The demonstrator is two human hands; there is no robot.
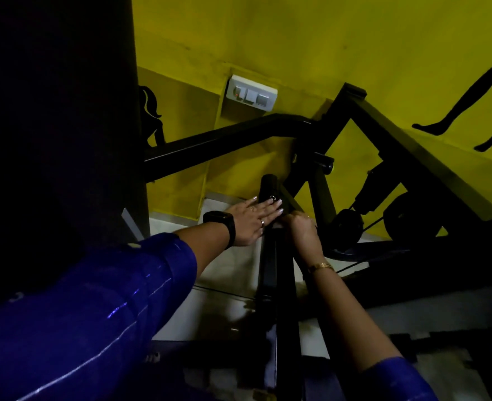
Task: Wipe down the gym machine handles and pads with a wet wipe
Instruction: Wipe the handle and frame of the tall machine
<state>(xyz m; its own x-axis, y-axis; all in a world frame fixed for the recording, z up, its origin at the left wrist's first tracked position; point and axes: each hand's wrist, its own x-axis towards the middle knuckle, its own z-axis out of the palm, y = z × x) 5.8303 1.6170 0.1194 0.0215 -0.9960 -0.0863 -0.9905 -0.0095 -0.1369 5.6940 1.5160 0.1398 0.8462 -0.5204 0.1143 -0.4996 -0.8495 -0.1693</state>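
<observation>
A black cylindrical pad (269,186) tops a black upright bar (282,285) of the gym machine, in the middle of the view. My left hand (253,221) lies flat against the pad's lower end with its fingers stretched out, and it wears rings and a black watch. My right hand (304,230) is clenched against the bar just below the pad. A small pale edge of the wet wipe (278,225) shows under its fingers, and the rest of the wipe is hidden.
A wide dark column (56,111) fills the left side. Black frame tubes (224,140) cross behind the pad, with a pulley wheel (349,227) and cable to the right. A white switch panel (250,95) sits on the yellow wall. Pale floor tiles (224,270) lie below.
</observation>
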